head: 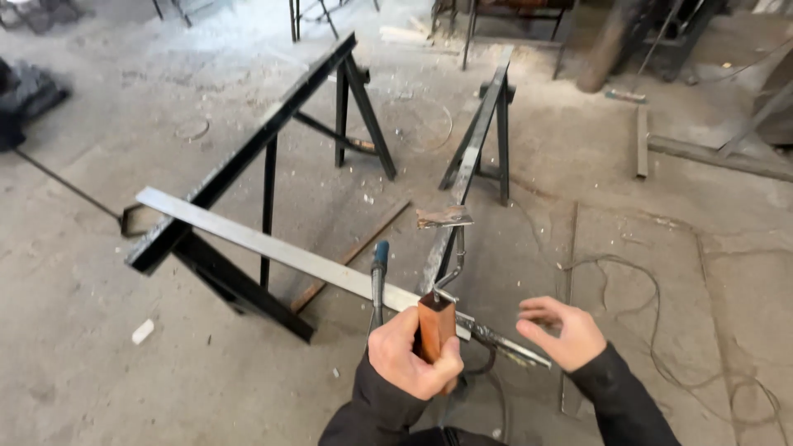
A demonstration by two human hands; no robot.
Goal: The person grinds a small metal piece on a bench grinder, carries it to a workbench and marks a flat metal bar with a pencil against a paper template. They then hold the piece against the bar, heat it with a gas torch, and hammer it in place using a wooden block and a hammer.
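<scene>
Left hand [413, 355] grip holds the clamp's wooden handle [435, 325]; right hand [560, 332] grip wide, empty

Dusty concrete floor [99, 363], black steel trestles [273, 132], loose cables [661, 330]

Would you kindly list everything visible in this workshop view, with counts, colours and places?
sawhorses: two, black, centre floor
flat metal bar: one, grey, lying across both sawhorses
clamp: one, steel with brown wooden handle, on the nearer end of the right sawhorse
blue-tipped tool: one, beside the clamp
cable: one, dark, loose on the floor at right
concrete floor: grey, dusty
left hand: gripping the clamp's handle
right hand: open, above the bar's end
</scene>
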